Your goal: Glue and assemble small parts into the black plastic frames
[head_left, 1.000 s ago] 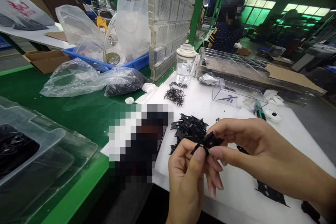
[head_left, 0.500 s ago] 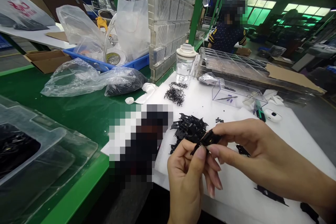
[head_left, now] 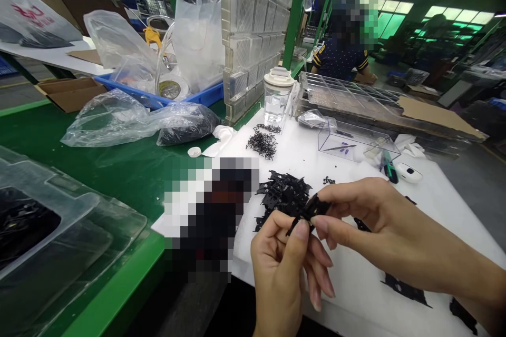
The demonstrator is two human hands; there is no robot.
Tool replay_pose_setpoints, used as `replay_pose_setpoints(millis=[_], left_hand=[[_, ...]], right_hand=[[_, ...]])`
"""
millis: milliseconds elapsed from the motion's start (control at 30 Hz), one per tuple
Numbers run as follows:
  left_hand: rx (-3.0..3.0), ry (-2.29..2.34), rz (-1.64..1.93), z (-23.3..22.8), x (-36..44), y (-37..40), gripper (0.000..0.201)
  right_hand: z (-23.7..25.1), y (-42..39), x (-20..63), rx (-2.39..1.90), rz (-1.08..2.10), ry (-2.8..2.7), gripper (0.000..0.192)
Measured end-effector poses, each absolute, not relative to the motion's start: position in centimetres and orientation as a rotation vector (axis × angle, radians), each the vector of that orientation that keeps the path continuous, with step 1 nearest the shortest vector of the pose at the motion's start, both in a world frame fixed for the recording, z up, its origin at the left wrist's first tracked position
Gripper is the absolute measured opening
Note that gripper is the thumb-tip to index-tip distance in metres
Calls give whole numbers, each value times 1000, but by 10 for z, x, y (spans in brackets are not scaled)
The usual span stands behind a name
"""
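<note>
Both hands pinch one small black plastic part above the white foam mat. My left hand grips its lower end between thumb and fingers. My right hand holds its upper end with thumb and forefinger. Just behind the part lies a pile of similar black parts. A smaller heap of thin black pieces sits further back on the mat.
A clear plastic box, a lidded jar and clear trays stand at the back. Plastic bags and a blue bin lie on the green bench at left. Another person works beyond.
The black part has been turned slightly between my fingers; both hands stay in nearly the same place.
</note>
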State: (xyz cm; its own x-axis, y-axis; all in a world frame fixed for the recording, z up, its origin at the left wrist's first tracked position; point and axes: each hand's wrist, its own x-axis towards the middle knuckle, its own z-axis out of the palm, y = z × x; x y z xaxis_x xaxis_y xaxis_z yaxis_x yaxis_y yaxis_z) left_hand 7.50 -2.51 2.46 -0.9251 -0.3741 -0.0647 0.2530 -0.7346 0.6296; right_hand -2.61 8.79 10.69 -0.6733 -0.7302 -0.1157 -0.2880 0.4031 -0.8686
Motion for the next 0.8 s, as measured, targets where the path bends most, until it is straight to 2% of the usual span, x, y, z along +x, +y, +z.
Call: replay_pose_setpoints(millis=[200,300,500,800], left_hand=[[246,-955,-2659,28,81,-26,34],[376,-1026,-2495,35,85,-24,38],[232,-1115,-2216,37,88,-22,39],[196,-1039,-2242,41,86,-20,36]], right_hand=[[113,85,-24,-759,-1233,1998,30],[114,83,-24,-747,-1300,1855,40],[114,78,-25,-704,-1382,1554,34],[105,73,-28,-688,-1395,1408,28]])
